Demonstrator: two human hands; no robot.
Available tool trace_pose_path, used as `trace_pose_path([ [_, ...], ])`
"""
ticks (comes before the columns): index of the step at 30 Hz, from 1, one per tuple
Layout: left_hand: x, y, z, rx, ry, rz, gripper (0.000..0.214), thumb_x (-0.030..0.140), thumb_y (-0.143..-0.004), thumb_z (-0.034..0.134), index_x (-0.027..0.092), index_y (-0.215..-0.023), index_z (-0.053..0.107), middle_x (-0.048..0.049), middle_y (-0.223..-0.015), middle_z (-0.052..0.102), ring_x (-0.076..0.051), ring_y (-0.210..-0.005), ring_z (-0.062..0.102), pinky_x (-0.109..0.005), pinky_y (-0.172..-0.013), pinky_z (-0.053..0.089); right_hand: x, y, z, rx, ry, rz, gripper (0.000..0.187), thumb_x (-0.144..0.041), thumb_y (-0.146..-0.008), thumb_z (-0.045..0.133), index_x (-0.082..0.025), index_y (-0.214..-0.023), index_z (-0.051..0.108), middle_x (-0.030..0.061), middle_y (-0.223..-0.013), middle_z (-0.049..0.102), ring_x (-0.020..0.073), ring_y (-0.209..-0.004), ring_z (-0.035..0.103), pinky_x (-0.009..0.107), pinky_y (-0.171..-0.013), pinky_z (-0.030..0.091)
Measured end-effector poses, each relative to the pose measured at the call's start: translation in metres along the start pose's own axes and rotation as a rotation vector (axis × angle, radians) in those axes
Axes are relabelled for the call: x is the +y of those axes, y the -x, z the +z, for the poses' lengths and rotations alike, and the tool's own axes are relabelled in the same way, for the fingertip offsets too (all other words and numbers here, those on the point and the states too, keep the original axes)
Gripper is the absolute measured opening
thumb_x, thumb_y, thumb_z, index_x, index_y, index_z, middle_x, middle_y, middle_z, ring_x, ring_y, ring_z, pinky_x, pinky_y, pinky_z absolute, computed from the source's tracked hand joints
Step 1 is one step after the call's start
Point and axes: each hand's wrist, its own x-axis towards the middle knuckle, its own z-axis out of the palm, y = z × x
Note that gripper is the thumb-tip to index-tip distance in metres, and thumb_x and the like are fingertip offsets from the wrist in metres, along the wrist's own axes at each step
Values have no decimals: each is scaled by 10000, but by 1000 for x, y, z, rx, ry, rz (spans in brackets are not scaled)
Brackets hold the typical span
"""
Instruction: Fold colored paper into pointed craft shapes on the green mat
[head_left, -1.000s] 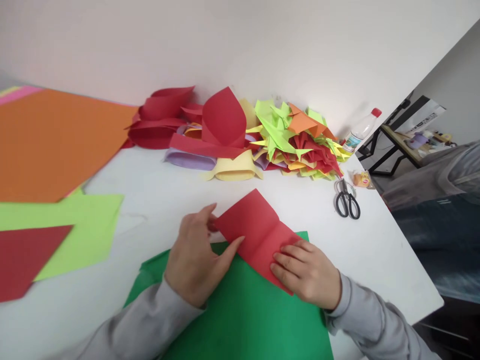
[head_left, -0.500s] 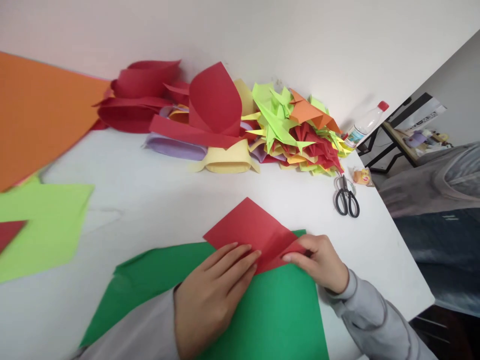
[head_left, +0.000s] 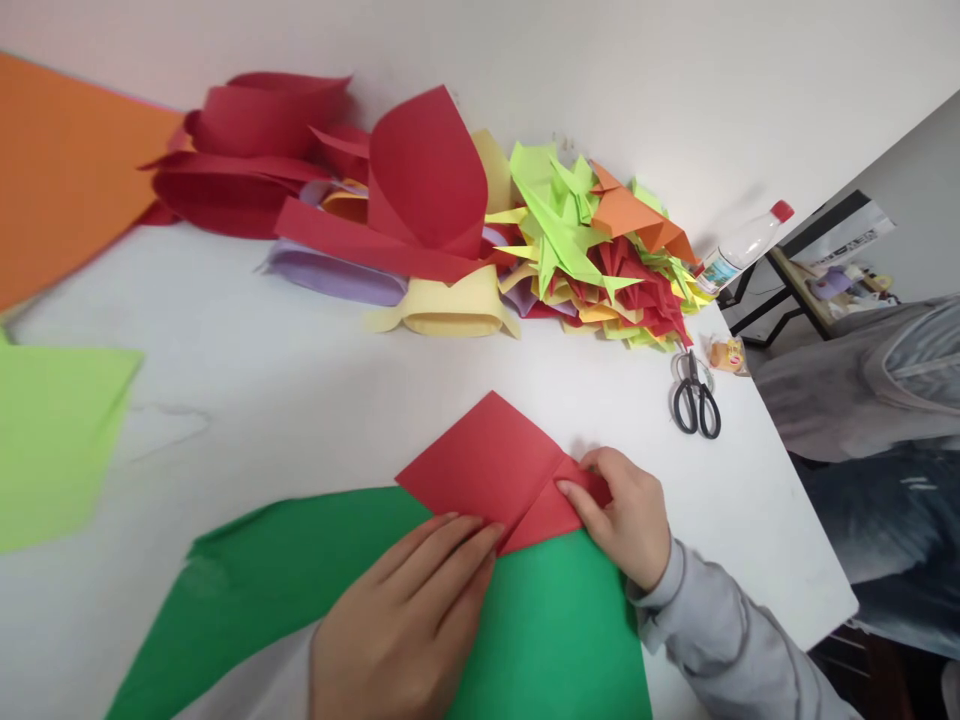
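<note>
A square of red paper (head_left: 480, 450) lies on a large green sheet (head_left: 559, 630), its upper corner over the white table. One side of the square is folded over, with a crease running diagonally from its lower edge to the upper right. My left hand (head_left: 420, 600) lies flat, fingers stretched out, the fingertips touching the lower edge of the red paper. On the right, my right hand (head_left: 626, 510) pinches the folded right corner between thumb and fingers. Part of that corner is hidden by the fingers.
Black-handled scissors (head_left: 696, 400) and a small wrapped snack (head_left: 726, 354) lie near the table's right edge. Folded paper pieces (head_left: 592, 250) and curled red paper (head_left: 427, 180) line the wall. A bottle (head_left: 742, 250) leans there. At right stands a person (head_left: 840, 400).
The right-hand flap now lies flatter, with a clear diagonal crease. My right hand has shifted slightly left and up; my left hand has slid slightly left and down. The view has shifted slightly.
</note>
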Motion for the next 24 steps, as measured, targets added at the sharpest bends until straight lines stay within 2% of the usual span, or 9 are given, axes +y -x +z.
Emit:
trace_pose_path([
  [4,2,-3,-6,-59,-74,27,341,61,-872,381,118,-805,710,-121,-858,688,-250,-849,577,-423,-793,488,-1,-2,1,21,-17,-19,240,-421,-902,531,-198,-882,619,35,-818,673,156,-727,635,250,-694,490],
  [5,3,-4,-7,-109,-84,61,326,71,-875,392,115,-823,711,-119,-850,677,-244,-823,569,-408,-769,486,-1,-3,1,25,-20,-22,248,-424,-901,534,-198,-880,632,36,-811,671,155,-723,635,249,-692,492],
  [9,5,-3,-6,-43,-131,-4,393,97,-907,323,116,-796,700,-113,-790,635,-237,-761,534,-400,-706,459,-1,-4,2,43,-29,-15,282,-446,-896,544,-206,-890,691,32,-753,652,137,-659,613,231,-631,483],
  [14,7,-1,-5,-46,-116,-5,368,104,-906,334,108,-801,686,-121,-817,633,-251,-786,534,-419,-728,446,1,-4,5,64,-48,-22,297,-448,-896,549,-223,-938,739,15,-678,597,112,-571,564,215,-565,454],
  [18,11,-3,-7,-60,-162,-1,341,131,-906,342,147,-943,681,-115,-883,631,-265,-836,545,-447,-774,435,1,-3,5,58,-60,-25,293,-431,-896,555,-216,-934,750,12,-664,576,106,-571,555,206,-563,452],
  [21,16,-2,-7,-123,-223,-3,321,213,-917,380,151,-1068,656,-101,-832,608,-254,-767,537,-427,-717,426,1,-3,4,46,-64,-24,265,-376,-905,542,-215,-949,749,11,-667,580,98,-568,549,199,-559,446],
  [24,20,-2,-6,-133,-256,-19,334,226,-914,386,132,-1100,647,-87,-785,580,-242,-725,522,-409,-692,412,0,-3,2,21,-72,-21,260,-312,-909,508,-220,-973,743,9,-676,580,91,-559,542,197,-566,447],
])
